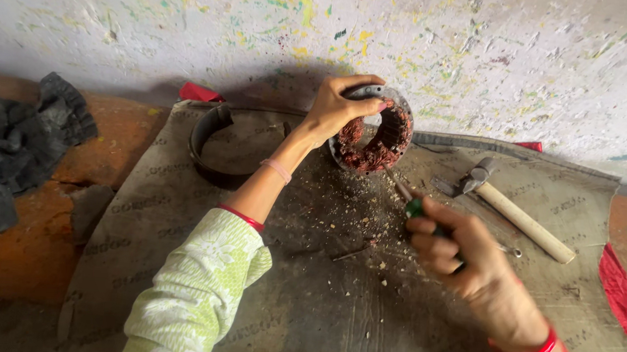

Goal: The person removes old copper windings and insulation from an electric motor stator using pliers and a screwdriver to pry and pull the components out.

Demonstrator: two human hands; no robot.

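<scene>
My left hand (335, 108) grips the top rim of a round metal stator ring (375, 132) packed with reddish copper windings, holding it upright on edge against the wall. My right hand (450, 246) is closed around the green handle of a screwdriver (407, 197), whose shaft points up toward the bottom of the ring. Crumbs of debris lie on the mat below the ring.
A worn grey mat (305, 300) covers the floor. A wooden-handled hammer (517, 216) lies to the right. A dark metal band (209, 143) sits left of the ring. Dark rags (14, 148) are heaped at far left, red cloth (625, 301) at right.
</scene>
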